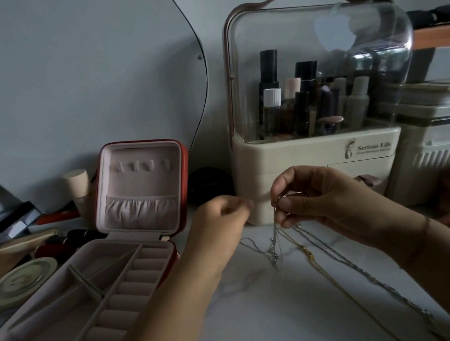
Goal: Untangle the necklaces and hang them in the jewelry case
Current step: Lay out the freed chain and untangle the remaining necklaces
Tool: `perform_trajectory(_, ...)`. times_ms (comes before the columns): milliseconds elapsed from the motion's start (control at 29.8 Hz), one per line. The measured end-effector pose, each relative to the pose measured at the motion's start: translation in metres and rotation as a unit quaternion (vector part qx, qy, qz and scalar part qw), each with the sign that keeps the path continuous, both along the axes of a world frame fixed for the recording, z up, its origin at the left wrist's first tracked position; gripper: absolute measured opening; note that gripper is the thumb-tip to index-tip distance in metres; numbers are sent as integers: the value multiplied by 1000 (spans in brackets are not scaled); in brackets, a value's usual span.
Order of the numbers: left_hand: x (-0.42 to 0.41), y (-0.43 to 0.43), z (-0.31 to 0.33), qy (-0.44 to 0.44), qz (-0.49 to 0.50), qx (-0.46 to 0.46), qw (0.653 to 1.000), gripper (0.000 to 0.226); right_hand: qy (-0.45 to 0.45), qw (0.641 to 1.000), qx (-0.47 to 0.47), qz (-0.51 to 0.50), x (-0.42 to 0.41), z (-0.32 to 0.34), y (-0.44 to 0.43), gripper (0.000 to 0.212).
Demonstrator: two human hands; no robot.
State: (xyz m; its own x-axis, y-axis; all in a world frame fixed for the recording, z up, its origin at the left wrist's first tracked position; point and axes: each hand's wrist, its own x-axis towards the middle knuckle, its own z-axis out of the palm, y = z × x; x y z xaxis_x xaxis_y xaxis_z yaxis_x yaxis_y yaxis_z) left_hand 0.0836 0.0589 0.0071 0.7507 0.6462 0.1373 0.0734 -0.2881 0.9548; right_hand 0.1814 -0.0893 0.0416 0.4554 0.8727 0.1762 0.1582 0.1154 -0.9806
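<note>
The jewelry case (pixel 76 311) lies open at the near left. Its lid stands upright and the row of hooks (pixel 140 165) inside it is bare, so no necklace hangs there yet. I judge the step in hand to be the untangling.

Just right of the case, the left hand (pixel 222 219) is raised with its fingers curled. Its thumb and forefinger are pressed together as if pinching a fine strand, but I cannot tell if one is there. The necklaces (pixel 274 250) hang in a silver knot between the hands, and their loose ends trail to the near right. The right hand (pixel 323 203) pinches the top of that knot between thumb and fingertips, lifting it off the tabletop (pixel 271 322).

A gold chain (pixel 314 260) and a silver chain (pixel 375 279) run away from the knot. The next move likely calls for easing one strand out gently, without tightening the tangle, and then carrying it left to a hook.

The tabletop is pale marble. On the far left are a round tin (pixel 20 283) and small clutter, with a curved mirror (pixel 76 74) behind them. A clear-domed cosmetics box (pixel 312 163) holding bottles stands behind the hands, and a white storage bin (pixel 431 140) is at the far right. The room is dim.
</note>
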Motion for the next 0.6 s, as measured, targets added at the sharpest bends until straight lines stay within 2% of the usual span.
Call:
perform_trajectory(101, -3, -10, 6, -20, -126, -123, 984, 20, -12, 1000, 5, -5, -1, 1, 0, 18)
perform_trajectory(235, -6, -14, 9, -29, -224, -178, 958, 32, -32, 999, 13, -22, 1, 0, 1, 18)
perform_trajectory(336, -8, -13, 9, -44, -222, -199, 953, 30, -59, 997, 11, -41, 3, 0, 0, 19)
perform_trajectory(470, -6, -11, 6, -51, -195, -175, 964, 24, -57, 997, 6, -51, 3, -2, 0, 23)
perform_trajectory(604, -3, -9, 5, -79, -168, -181, 966, 9, -48, 998, -38, -31, 6, -4, 1, 29)
